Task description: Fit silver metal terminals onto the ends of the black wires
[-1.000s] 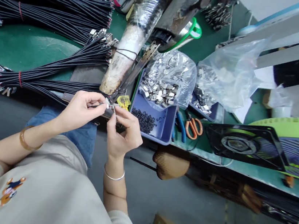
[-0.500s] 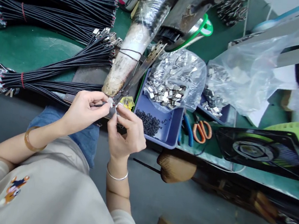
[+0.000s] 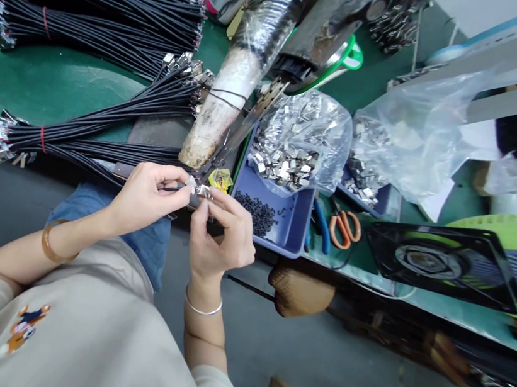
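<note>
Fingers pinching, the left hand (image 3: 146, 194) holds a cable (image 3: 169, 189) and the right hand (image 3: 223, 236) a connector (image 3: 203, 190) at its end, seemingly to steady both. A tray (image 3: 295, 220) of parts (image 3: 256, 213) stands nearby, presumably for quick reach.

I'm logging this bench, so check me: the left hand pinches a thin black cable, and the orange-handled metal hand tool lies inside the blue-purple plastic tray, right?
Not quite: the orange-handled metal hand tool lies outside the blue-purple plastic tray, to its right on the green bench top, as the head view shows. The rest stands: the left hand pinches a thin black cable.
</note>
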The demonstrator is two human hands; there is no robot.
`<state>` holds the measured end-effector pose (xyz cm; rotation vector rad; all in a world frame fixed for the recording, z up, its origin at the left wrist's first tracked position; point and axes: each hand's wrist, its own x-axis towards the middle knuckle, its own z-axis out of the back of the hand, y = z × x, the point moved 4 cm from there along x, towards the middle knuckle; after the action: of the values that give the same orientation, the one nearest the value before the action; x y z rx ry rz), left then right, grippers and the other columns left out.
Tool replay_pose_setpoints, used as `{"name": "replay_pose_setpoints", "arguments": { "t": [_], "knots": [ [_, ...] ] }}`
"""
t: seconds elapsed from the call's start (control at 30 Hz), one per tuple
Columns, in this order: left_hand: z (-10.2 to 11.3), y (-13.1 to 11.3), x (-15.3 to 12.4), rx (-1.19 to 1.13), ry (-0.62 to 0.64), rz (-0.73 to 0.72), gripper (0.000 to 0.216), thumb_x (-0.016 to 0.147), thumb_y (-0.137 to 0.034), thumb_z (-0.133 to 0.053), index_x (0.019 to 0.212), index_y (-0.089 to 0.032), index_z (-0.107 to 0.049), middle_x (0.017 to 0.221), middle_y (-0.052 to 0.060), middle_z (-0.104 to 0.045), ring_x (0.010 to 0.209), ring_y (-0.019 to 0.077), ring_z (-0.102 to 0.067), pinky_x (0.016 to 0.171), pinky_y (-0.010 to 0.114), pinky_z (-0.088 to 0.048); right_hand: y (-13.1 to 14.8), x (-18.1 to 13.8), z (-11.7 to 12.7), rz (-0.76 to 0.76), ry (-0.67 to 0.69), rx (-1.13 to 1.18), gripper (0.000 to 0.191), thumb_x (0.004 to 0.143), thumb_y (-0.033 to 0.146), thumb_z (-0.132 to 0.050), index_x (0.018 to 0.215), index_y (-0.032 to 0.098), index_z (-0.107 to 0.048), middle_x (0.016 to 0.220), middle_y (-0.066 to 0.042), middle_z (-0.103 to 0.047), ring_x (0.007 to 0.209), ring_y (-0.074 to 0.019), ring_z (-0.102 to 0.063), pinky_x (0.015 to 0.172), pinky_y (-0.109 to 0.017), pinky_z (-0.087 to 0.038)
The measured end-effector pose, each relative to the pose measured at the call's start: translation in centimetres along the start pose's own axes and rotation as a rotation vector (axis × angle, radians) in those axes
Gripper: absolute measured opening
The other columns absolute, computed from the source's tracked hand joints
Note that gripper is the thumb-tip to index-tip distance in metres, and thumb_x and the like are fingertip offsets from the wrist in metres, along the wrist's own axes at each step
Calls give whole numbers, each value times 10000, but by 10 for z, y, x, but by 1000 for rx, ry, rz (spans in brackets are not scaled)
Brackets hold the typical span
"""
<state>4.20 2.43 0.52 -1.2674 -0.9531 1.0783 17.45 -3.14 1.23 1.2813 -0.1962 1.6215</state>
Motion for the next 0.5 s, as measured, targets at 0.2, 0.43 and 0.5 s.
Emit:
{"name": "replay_pose_setpoints", "arguments": {
  "t": [0.2,0.43,0.5],
  "knots": [
    [3,-3,-3,90,-57,-89,187,776,-216,-590,704,-118,-732,638,-1,-658,527,62,-445,490,179,-324,-12,0,-3,-495,171,268,73,890,189,-673,831,210,-637,995,-39,-782,758,-149,-773,649,-252,-647],
    [3,-1,0,116,-113,-78,185,761,-212,-595,741,-133,-761,628,-3,-671,555,84,-536,492,163,-380,-11,6,-2,-382,209,171,82,884,216,-670,803,215,-656,995,-57,-794,872,-180,-771,677,-282,-643],
    [2,-1,1,113,-119,-61,190,761,-215,-599,755,-129,-769,634,-1,-678,560,88,-552,497,160,-398,-12,7,-2,-360,211,156,80,883,206,-671,804,213,-661,995,-56,-794,875,-180,-768,675,-283,-636]
  ]
}}
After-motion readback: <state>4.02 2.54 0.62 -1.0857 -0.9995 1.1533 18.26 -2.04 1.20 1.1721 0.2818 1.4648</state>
